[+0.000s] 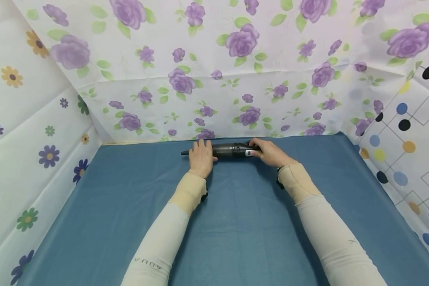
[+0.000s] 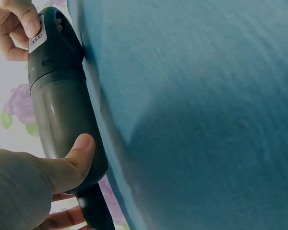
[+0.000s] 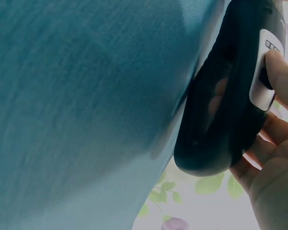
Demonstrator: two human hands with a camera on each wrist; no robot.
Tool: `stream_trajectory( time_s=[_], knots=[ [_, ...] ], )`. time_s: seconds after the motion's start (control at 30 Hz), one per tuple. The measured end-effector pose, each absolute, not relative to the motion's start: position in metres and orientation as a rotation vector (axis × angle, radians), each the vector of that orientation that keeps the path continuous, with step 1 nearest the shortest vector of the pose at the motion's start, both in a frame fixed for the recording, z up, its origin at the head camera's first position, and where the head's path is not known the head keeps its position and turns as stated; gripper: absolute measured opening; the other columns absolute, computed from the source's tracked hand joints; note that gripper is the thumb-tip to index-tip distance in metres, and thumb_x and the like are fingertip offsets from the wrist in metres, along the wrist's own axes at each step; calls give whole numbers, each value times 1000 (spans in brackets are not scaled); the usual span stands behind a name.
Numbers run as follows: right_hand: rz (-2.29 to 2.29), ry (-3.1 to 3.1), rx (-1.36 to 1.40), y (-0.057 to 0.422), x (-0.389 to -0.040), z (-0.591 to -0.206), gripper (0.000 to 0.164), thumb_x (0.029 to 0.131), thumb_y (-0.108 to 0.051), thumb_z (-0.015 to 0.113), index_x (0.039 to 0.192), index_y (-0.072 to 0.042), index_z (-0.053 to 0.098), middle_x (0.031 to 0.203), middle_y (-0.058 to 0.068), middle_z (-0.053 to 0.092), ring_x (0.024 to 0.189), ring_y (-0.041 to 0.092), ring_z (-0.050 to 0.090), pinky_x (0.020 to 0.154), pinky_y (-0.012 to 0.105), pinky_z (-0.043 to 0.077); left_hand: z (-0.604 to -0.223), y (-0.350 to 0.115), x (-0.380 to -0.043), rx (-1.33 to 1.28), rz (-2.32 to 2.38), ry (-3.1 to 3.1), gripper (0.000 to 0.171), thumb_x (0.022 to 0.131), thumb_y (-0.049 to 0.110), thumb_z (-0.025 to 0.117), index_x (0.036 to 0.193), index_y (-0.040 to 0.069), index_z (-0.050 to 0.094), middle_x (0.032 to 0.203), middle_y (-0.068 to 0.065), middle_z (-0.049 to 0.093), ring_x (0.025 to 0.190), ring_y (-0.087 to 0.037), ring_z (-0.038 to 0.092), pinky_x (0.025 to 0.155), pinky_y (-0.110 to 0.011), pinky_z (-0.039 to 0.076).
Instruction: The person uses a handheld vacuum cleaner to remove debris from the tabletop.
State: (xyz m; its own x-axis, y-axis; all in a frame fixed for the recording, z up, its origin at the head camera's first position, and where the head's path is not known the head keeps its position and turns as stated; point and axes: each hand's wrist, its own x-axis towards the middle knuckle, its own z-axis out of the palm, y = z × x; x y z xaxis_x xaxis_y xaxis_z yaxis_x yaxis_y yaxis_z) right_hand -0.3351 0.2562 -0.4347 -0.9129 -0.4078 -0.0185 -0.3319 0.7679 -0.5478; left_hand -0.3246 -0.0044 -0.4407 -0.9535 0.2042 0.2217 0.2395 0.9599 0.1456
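A black handheld vacuum cleaner lies lengthwise across the far end of the table, its narrow nozzle pointing left. My left hand grips its front end near the nozzle. In the left wrist view the thumb lies along the dark see-through canister, and the other fingers are partly hidden behind. At the handle end, my right hand holds the body. The right wrist view has its thumb on the silver panel, with fingertips showing through the handle's opening.
A blue cloth covers the table. Flowered sheeting rises right behind the vacuum at the far edge. More patterned sheets, one with daisies and one with dots, stand along the left and right sides.
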Motion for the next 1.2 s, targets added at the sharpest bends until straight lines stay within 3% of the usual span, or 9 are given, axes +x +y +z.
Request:
stream_trajectory(
  time_s=[0.63,1.2],
  knots=[
    [-726,2856,-569,254,-340,-444,32,96,-26,60,124,-11,53,112,14,60,94,26,58,78,45,48,-452,-7,-324,-328,-278,-2895,49,88,31,71,125,5,49,114,-18,51,101,-34,50,81,-48,50],
    [-698,2812,-513,253,-340,-446,32,95,-25,62,122,-9,54,116,15,58,98,28,57,82,47,49,-447,-6,-318,-349,-250,-2841,46,85,30,74,118,5,52,113,-17,52,100,-34,49,83,-48,47]
  ],
)
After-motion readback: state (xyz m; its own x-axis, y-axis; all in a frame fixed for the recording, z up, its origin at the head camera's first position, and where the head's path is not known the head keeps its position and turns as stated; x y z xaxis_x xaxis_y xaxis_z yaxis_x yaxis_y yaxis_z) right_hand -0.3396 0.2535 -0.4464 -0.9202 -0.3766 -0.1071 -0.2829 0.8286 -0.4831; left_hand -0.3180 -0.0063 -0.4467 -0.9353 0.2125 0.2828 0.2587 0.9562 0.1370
